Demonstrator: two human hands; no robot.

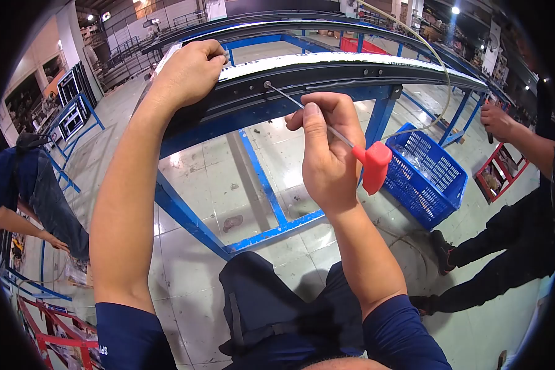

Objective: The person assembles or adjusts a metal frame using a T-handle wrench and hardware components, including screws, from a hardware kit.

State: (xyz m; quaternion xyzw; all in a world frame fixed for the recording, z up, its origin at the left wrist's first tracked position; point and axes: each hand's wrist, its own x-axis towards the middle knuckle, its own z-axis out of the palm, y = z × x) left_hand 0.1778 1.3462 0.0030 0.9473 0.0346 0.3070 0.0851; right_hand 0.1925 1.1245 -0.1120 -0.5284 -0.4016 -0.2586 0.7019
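Note:
My right hand [333,139] is closed round the thin metal shaft of a hex key with a red T-shaped handle [374,163]. The handle sticks out below the hand, and the shaft's far tip meets a round screw [267,84] in the side of a long black metal profile [317,80]. A white printed strip [327,60] runs along the profile's top. My left hand [194,68] rests by the profile's left end with its fingers curled in; what they grip is hidden. More small screws or holes [371,72] dot the profile to the right.
A blue steel stand [268,179] carries the profile. Below right stands a blue plastic basket [427,185] with clear wrapping inside. A pale hose [447,74] loops down at the right. One person [505,123] stands at right, another [37,191] bends at left. Red racks [61,336] stand lower left.

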